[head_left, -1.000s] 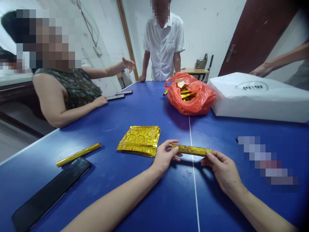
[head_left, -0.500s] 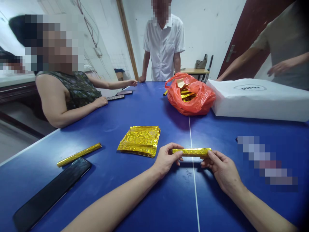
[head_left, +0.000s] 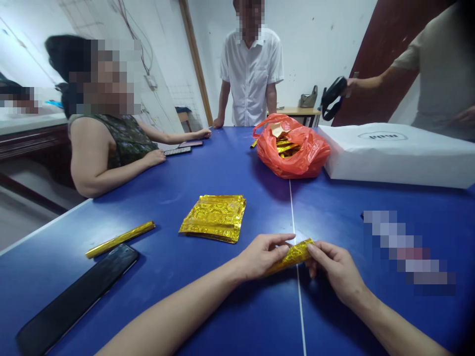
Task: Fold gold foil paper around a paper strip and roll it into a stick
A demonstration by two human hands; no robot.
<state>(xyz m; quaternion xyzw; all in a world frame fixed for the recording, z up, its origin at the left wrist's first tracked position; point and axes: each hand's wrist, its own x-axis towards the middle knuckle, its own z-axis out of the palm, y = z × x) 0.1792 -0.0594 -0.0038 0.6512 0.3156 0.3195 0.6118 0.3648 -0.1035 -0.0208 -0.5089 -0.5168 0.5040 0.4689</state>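
Between my hands, over the white table line, is a rolled tube of gold foil paper (head_left: pixel 297 253), tilted with its right end higher. My left hand (head_left: pixel 261 257) holds the tube's left part, thumb on top and index finger stretched out above it. My right hand (head_left: pixel 336 267) pinches the right end between thumb and fingers; some fingertips are hidden behind it. Left of my hands lies a stack of embossed gold foil sheets (head_left: pixel 213 217). Farther left, a finished-looking gold roll (head_left: pixel 120 239) rests beside a black phone (head_left: pixel 79 296).
A red plastic bag (head_left: pixel 297 160) with gold foil pieces stands across the blue table (head_left: pixel 156 277). Beside it is a white box (head_left: pixel 393 158). A blurred-out item (head_left: pixel 408 252) lies at right. People are at the left, the far side and the right, one holding a black device (head_left: pixel 334 94).
The gold tube has gone from level to tilted and come nearer to me. My left index finger has stretched out. The person at right now holds up a black device.
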